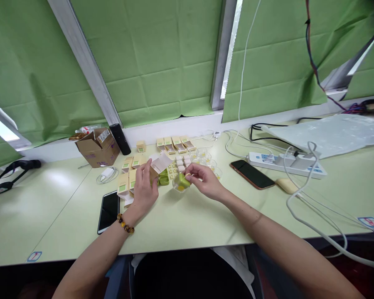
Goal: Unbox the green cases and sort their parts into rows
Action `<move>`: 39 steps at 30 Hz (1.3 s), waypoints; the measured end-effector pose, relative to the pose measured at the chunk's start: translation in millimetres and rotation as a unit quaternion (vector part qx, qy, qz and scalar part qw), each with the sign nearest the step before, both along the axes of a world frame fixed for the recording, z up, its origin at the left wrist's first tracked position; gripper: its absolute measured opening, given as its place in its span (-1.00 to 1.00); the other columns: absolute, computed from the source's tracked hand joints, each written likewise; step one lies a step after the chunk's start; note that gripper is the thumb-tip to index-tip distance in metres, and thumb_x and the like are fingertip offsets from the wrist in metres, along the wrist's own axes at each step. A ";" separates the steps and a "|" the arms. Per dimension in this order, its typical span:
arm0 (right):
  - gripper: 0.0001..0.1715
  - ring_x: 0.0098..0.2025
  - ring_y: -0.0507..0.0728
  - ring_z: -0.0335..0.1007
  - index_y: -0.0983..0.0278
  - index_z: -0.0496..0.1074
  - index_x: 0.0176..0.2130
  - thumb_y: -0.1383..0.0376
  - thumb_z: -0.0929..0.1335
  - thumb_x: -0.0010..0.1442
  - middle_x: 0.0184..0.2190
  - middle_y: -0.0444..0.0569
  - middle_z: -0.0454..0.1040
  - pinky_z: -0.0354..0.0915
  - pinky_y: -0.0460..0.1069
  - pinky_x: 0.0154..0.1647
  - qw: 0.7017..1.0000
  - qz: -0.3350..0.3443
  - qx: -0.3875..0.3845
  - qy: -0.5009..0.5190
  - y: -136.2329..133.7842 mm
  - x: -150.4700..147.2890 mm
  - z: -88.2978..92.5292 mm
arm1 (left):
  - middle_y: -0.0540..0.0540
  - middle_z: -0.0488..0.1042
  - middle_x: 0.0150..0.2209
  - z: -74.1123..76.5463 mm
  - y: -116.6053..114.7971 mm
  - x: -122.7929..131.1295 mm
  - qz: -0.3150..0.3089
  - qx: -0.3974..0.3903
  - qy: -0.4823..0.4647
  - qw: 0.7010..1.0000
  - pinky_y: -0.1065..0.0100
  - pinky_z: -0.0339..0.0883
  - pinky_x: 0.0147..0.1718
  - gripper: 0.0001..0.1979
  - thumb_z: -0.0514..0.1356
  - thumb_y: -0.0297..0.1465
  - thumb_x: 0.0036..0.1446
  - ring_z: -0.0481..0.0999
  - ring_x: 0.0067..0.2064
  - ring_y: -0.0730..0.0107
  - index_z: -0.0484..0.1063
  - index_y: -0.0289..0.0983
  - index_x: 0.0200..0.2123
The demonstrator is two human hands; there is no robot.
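Observation:
My right hand pinches a small green container with a clear cover, held tilted just above the table. My left hand is wrapped around a small cardboard box whose white flap stands open; most of that box is hidden behind the fingers. Between the hands sit several green containers. Beyond them are rows of small yellowish pieces and pale pink pieces. Clear cups with yellow centres stand behind my right hand. More small tan boxes lie beside my left hand.
A row of tan boxes stands near the wall. To the left are a phone, a charger, an open carton and a black cylinder. On the right lie another phone, a power strip and loose cables.

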State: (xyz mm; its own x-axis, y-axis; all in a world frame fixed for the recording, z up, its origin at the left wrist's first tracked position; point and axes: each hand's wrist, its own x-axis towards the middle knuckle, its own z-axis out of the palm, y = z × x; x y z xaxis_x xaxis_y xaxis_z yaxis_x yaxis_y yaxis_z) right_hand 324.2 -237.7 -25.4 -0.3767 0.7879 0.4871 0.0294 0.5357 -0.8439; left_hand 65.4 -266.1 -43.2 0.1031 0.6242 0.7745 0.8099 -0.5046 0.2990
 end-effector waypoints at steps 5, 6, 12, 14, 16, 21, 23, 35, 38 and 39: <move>-0.87 -0.34 0.13 0.50 0.21 0.49 -0.26 0.44 0.37 0.27 -0.34 -0.06 0.61 0.29 0.01 -0.31 0.949 0.008 0.148 -0.277 -7.8 -6.1 -7.2 | -0.29 0.21 0.39 -2.6 -3.3 7.3 -0.101 -0.062 -0.174 0.978 0.02 0.50 0.20 -0.32 0.21 -0.33 0.40 0.30 0.37 0.07 0.05 -0.05 0.49; -0.86 -0.35 0.14 0.49 0.22 0.50 -0.26 0.45 0.37 0.26 -0.35 -0.05 0.61 0.23 0.00 -0.33 0.935 0.001 0.171 -0.312 -9.0 -8.0 -9.0 | -0.29 0.20 0.40 -3.5 -3.9 9.7 -0.123 -0.081 -0.209 0.967 0.04 0.50 0.20 -0.32 0.22 -0.29 0.40 0.31 0.37 0.07 0.05 -0.04 0.49; -0.94 -0.28 0.18 0.51 0.22 0.48 -0.22 0.38 0.41 0.29 -0.29 -0.04 0.63 0.19 0.01 -0.30 0.920 -0.010 0.175 -0.350 -10.5 -9.8 -11.0 | -0.27 0.47 0.23 -8.0 0.9 14.7 -0.272 -0.201 -0.380 0.861 -0.01 0.43 0.26 -0.18 0.30 -0.11 0.35 0.50 0.26 0.12 -0.07 -0.08 0.49; -0.97 -0.23 0.18 0.53 0.21 0.49 -0.19 0.32 0.42 0.31 -0.24 -0.04 0.63 0.25 0.02 -0.26 0.934 -0.008 0.162 -0.318 -9.0 -8.8 -11.2 | -0.26 0.47 0.26 -7.7 2.2 14.0 -0.294 -0.242 -0.431 0.818 -0.03 0.44 0.26 -0.18 0.32 -0.10 0.34 0.53 0.25 0.12 -0.04 -0.08 0.47; -0.95 -0.20 0.18 0.53 0.21 0.49 -0.18 0.29 0.41 0.32 -0.22 -0.04 0.62 0.30 0.02 -0.23 0.952 -0.015 0.146 -0.269 -6.6 -8.2 -12.1 | -0.26 0.45 0.30 -6.1 1.7 14.2 -0.315 -0.269 -0.464 0.783 -0.07 0.48 0.22 -0.23 0.31 -0.08 0.34 0.57 0.21 0.12 0.01 -0.07 0.45; -0.81 -0.22 0.15 0.53 0.20 0.51 -0.13 0.16 0.35 0.41 -0.25 -0.04 0.61 0.40 0.03 -0.24 0.992 -0.033 0.072 -0.099 -0.1 -8.7 -13.6 | -0.22 0.47 0.30 1.1 -4.2 18.0 -0.363 -0.295 -0.497 0.731 -0.06 0.51 0.18 -0.46 0.25 -0.10 0.41 0.61 0.15 0.18 0.24 -0.09 0.34; -0.70 -0.13 0.19 0.57 0.20 0.53 -0.06 0.06 0.35 0.42 -0.17 0.01 0.64 0.45 0.08 -0.15 0.998 -0.019 0.029 -0.046 0.6 -9.8 -13.0 | -0.22 0.49 0.28 3.8 -6.9 19.4 -0.381 -0.311 -0.508 0.707 -0.05 0.51 0.18 -0.51 0.26 -0.10 0.40 0.62 0.13 0.18 0.32 -0.11 0.28; -0.40 -0.24 0.17 0.48 0.20 0.60 -0.07 -0.23 0.45 0.25 -0.26 -0.02 0.60 0.45 0.07 -0.15 0.983 0.112 -0.120 0.086 -6.5 -20.7 -9.9 | -0.28 0.52 0.23 2.6 -18.3 28.8 -0.390 -0.387 -0.488 0.677 -0.09 0.59 0.04 -0.43 0.27 -0.05 0.36 0.65 0.05 0.03 0.32 -0.15 0.31; -0.41 -0.28 0.14 0.44 0.22 0.59 -0.07 -0.19 0.50 0.20 -0.24 -0.02 0.60 0.40 0.04 -0.22 0.976 0.128 -0.146 0.104 -5.2 -20.2 -10.6 | -0.27 0.41 0.33 2.2 -18.0 29.5 -0.369 -0.382 -0.486 0.694 -0.03 0.62 -0.01 -0.43 0.27 -0.06 0.37 0.63 0.10 0.03 0.25 -0.11 0.33; -0.42 -0.27 0.14 0.44 0.23 0.59 -0.07 -0.17 0.51 0.19 -0.23 -0.01 0.60 0.38 0.03 -0.24 0.974 0.127 -0.151 0.110 -4.5 -19.6 -10.7 | -0.27 0.38 0.35 1.9 -17.6 29.4 -0.361 -0.374 -0.478 0.708 0.00 0.63 -0.03 -0.43 0.26 -0.06 0.38 0.61 0.12 0.03 0.24 -0.10 0.32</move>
